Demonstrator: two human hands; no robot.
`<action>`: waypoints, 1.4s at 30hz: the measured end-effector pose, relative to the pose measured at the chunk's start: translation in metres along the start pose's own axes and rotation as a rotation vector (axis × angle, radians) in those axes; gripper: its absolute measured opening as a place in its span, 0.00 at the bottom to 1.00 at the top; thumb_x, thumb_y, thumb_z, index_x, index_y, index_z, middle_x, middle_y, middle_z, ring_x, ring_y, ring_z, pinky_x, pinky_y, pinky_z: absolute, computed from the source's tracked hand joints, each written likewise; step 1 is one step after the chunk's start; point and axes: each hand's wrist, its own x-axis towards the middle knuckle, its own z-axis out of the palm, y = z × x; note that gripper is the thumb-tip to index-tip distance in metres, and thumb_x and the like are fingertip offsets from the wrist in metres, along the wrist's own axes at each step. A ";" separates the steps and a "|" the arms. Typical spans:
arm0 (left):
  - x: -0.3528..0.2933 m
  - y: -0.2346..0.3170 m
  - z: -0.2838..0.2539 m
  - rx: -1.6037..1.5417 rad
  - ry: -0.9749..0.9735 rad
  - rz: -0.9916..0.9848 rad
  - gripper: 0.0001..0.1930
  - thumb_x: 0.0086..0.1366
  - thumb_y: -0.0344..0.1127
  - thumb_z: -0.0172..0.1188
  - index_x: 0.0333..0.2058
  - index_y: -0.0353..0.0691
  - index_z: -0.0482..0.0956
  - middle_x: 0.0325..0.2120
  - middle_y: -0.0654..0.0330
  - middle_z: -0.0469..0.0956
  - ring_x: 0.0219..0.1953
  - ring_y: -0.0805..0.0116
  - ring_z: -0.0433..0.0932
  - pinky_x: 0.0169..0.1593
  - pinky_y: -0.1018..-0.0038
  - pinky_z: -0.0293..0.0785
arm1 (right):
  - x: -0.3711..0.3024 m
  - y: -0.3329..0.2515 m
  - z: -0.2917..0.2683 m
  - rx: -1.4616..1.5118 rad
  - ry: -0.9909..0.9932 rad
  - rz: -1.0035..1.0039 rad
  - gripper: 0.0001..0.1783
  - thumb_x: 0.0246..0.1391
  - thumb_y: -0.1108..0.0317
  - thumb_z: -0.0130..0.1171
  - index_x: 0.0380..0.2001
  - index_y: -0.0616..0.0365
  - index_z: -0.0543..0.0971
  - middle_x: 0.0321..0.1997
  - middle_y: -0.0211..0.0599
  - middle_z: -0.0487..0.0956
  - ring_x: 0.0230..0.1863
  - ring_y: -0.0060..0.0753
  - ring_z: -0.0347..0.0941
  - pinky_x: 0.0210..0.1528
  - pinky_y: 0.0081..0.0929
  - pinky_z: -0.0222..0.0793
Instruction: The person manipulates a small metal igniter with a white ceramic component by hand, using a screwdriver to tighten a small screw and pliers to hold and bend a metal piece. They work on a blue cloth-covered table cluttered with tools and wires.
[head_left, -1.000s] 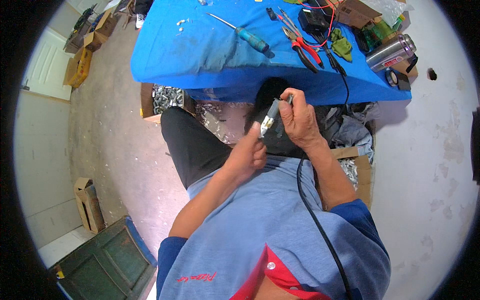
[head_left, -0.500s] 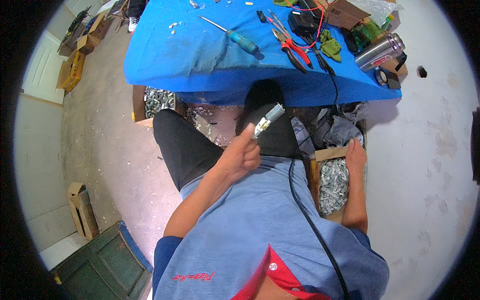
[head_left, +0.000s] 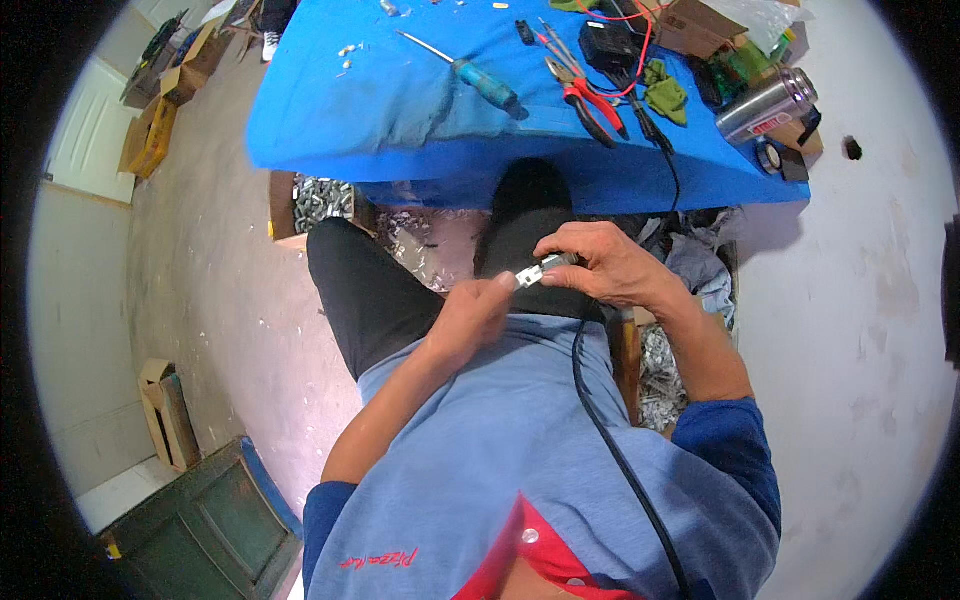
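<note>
Over my dark-trousered lap, both hands meet at a small part [head_left: 530,276] with a silver-grey metal body and a whitish end. My left hand [head_left: 472,315] pinches the whitish end between thumb and fingers. The grey end is gripped by my right hand [head_left: 612,266], whose thumb and fingers partly hide it. To the right of my lap, a box of small silvery pieces [head_left: 660,375] sits partly behind my right forearm.
On the blue-covered table [head_left: 400,130] lie a screwdriver [head_left: 485,82], red-handled pliers [head_left: 590,105] and a black adapter [head_left: 608,45]. A steel flask [head_left: 765,105] lies at the right. Below stands a carton of grey metal cylinders [head_left: 320,200]. A black cable [head_left: 610,425] crosses my shirt.
My right hand has come up from beside the box at the right and taken hold of the part's grey end. My left hand has moved slightly down, still holding the part.
</note>
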 end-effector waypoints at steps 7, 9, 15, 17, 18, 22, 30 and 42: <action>-0.008 0.003 -0.005 0.226 0.036 0.031 0.22 0.67 0.53 0.58 0.20 0.47 0.66 0.15 0.74 0.58 0.17 0.83 0.53 0.20 0.81 0.47 | 0.018 -0.001 0.005 0.042 0.017 -0.240 0.15 0.48 0.71 0.66 0.41 0.62 0.78 0.35 0.38 0.77 0.35 0.38 0.75 0.37 0.32 0.70; -0.007 0.005 -0.002 0.320 0.017 0.054 0.20 0.66 0.51 0.59 0.21 0.45 0.69 0.15 0.74 0.60 0.17 0.84 0.55 0.21 0.81 0.49 | 0.018 -0.005 0.007 0.071 0.002 -0.235 0.15 0.48 0.72 0.65 0.41 0.62 0.78 0.36 0.38 0.77 0.35 0.38 0.75 0.38 0.32 0.70; -0.002 0.005 0.003 0.524 0.041 0.116 0.19 0.65 0.49 0.60 0.23 0.41 0.73 0.17 0.72 0.66 0.21 0.83 0.61 0.22 0.79 0.56 | 0.013 -0.011 0.006 -0.060 -0.045 -0.209 0.13 0.48 0.74 0.64 0.39 0.61 0.75 0.35 0.40 0.75 0.36 0.42 0.74 0.37 0.33 0.70; 0.000 0.004 0.004 0.587 0.056 0.168 0.19 0.65 0.48 0.60 0.24 0.38 0.76 0.18 0.70 0.68 0.22 0.82 0.63 0.24 0.78 0.59 | 0.013 -0.009 0.005 -0.089 -0.053 -0.224 0.13 0.48 0.74 0.64 0.39 0.60 0.74 0.34 0.41 0.74 0.36 0.44 0.74 0.37 0.34 0.70; 0.000 0.005 0.004 0.645 0.069 0.148 0.19 0.65 0.48 0.60 0.25 0.37 0.76 0.18 0.70 0.69 0.23 0.82 0.64 0.24 0.78 0.60 | 0.012 -0.007 0.006 -0.101 -0.056 -0.229 0.13 0.48 0.74 0.63 0.38 0.60 0.74 0.34 0.41 0.74 0.36 0.45 0.74 0.37 0.35 0.70; 0.003 0.012 0.007 0.795 0.078 0.087 0.18 0.65 0.46 0.60 0.27 0.34 0.79 0.20 0.69 0.70 0.24 0.80 0.65 0.26 0.76 0.63 | 0.012 -0.005 0.014 -0.231 -0.047 -0.255 0.13 0.48 0.74 0.63 0.37 0.60 0.72 0.33 0.42 0.74 0.37 0.48 0.74 0.37 0.37 0.69; 0.009 0.007 -0.001 0.740 0.091 0.167 0.20 0.65 0.47 0.60 0.29 0.31 0.79 0.20 0.69 0.71 0.25 0.80 0.65 0.26 0.76 0.63 | 0.011 0.004 0.014 -0.082 0.024 -0.180 0.18 0.52 0.71 0.61 0.46 0.63 0.74 0.36 0.46 0.78 0.37 0.49 0.76 0.39 0.38 0.70; 0.005 0.004 -0.004 0.720 0.064 0.160 0.22 0.66 0.49 0.61 0.27 0.32 0.78 0.19 0.69 0.69 0.24 0.80 0.64 0.25 0.76 0.62 | 0.016 0.020 0.012 0.408 -0.317 0.129 0.15 0.64 0.61 0.53 0.43 0.62 0.78 0.24 0.30 0.75 0.24 0.20 0.68 0.27 0.22 0.65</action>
